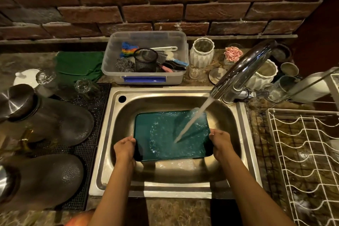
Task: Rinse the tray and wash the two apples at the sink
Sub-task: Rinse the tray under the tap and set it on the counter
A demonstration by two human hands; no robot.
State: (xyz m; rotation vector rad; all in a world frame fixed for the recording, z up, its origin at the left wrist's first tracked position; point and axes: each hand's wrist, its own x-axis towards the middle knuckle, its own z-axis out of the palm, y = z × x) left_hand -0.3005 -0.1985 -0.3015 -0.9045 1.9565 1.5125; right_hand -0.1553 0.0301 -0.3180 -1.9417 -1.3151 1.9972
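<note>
A teal rectangular tray (161,134) lies flat inside the steel sink (165,185), with water pooling and splashing on it. My left hand (125,149) grips its near left corner and my right hand (221,145) grips its near right corner. A stream of water (194,118) runs from the chrome tap (244,68) and lands on the tray's right half. At the bottom edge, left of my left forearm, part of a reddish apple (80,219) shows on the counter. A second apple is not in view.
A clear plastic box (146,77) of scrubbers and brushes stands behind the sink. White vases (201,52) and glasses sit by the tap. A white wire dish rack (308,161) is on the right. Dark glass jugs (49,119) and tumblers rest on a black mat at left.
</note>
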